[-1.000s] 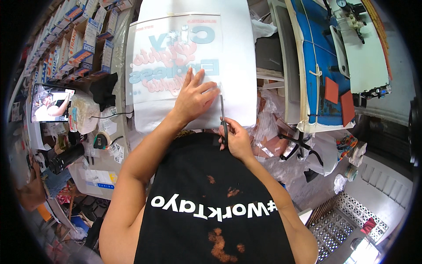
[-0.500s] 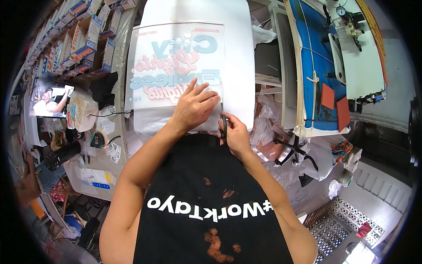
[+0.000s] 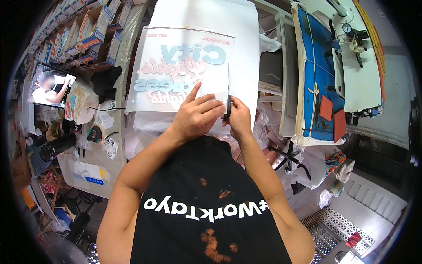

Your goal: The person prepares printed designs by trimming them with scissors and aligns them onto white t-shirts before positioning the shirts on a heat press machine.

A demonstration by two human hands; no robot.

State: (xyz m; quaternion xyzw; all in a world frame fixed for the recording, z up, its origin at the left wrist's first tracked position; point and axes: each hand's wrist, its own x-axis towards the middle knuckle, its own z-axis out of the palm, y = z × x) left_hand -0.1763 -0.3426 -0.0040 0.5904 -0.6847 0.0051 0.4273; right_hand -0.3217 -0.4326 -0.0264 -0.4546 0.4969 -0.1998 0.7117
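From my seat at the feed I see the left hand (image 3: pixel 197 115) pressed flat, fingers spread, on the near edge of a translucent printed transfer sheet (image 3: pixel 182 70) bearing pale blue and pink lettering — it grips nothing. The sheet lies on a white padded pressing board (image 3: pixel 246 53) that runs away from the person. The right hand (image 3: pixel 239 116) is curled around the dark handles of a pair of black scissors (image 3: pixel 229 105), whose blades point up along the sheet's right edge.

To the left, cardboard boxes with blue, orange and white labels (image 3: pixel 83 37) stand in a slanting row on a shelf. Below them, on the cluttered grey table (image 3: pixel 88 149), lie small white printed slips (image 3: pixel 109 147) and one white rectangular label with a blue strip (image 3: pixel 90 174).
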